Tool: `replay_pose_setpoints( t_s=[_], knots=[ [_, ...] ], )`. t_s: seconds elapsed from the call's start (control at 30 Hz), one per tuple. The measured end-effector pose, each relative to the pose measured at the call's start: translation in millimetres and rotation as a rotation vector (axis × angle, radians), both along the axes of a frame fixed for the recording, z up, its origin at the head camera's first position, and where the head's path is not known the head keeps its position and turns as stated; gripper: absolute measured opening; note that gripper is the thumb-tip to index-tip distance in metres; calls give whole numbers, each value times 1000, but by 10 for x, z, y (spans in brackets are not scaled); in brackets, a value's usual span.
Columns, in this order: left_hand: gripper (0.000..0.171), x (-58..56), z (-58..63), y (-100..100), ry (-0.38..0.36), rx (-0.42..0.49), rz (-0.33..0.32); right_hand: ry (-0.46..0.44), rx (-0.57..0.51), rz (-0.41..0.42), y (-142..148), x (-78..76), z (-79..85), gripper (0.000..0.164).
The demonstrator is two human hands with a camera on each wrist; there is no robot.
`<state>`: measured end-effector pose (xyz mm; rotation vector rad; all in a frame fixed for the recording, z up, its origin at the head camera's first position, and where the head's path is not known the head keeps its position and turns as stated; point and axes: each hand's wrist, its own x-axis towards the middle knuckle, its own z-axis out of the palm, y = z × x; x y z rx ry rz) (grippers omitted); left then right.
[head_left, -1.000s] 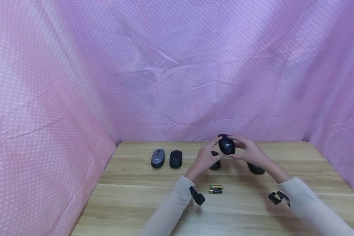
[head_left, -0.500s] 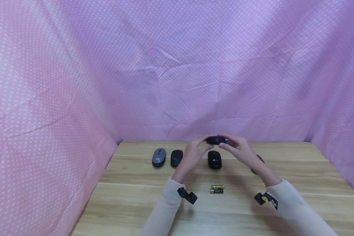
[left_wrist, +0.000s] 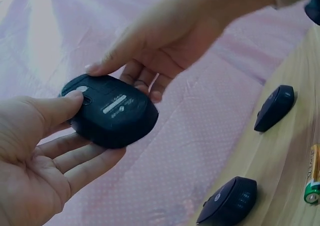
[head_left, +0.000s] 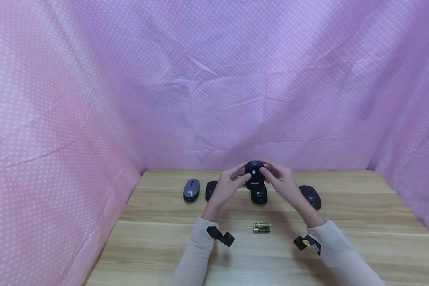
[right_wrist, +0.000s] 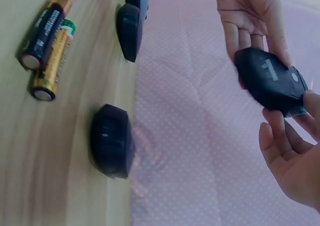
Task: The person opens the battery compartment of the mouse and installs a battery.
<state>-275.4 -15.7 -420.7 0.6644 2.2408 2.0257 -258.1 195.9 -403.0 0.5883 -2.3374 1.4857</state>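
Note:
Both hands hold a black computer mouse (head_left: 254,165) raised over the back of the table, its underside with a pale round spot and label facing the head camera. My left hand (head_left: 226,186) grips one side, thumb on the underside and fingers beneath, as the left wrist view shows. The right hand (head_left: 283,183) pinches the other side, its thumb (left_wrist: 107,63) at the edge. Just below, another black mouse (head_left: 259,195) stands on the table, partly overlapped by the held one. Two batteries, one gold and green (right_wrist: 52,65), one black and copper (right_wrist: 44,33), lie side by side nearer me.
On the wooden table (head_left: 157,238), a grey mouse (head_left: 191,190) stands at the left beside a black mouse (head_left: 210,190), partly behind my left hand. Another black mouse (head_left: 311,197) lies right of my right forearm. A pink dotted cloth (head_left: 207,99) hangs behind the table.
The held mouse has turned over from its logo side to its underside, and both hands have shifted left with it. The right-hand mouse on the table shows more fully now.

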Motion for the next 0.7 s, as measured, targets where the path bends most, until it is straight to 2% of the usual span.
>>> replay_pose_setpoints(
  t_s=[0.17,0.23,0.47,0.7],
  knots=[
    [46,-8,-40,-33,-75,36,5,-46,-35,-7,-120,99,96,32],
    [45,-14,-56,-41,-92,45,15,-70,-55,7,-144,104,84,35],
    [44,-33,-95,-75,-124,48,31,-82,-142,26,-148,-71,-254,43],
    [45,-37,-101,-88,-139,62,36,-55,-244,24,-205,-106,-346,39]
  ],
)
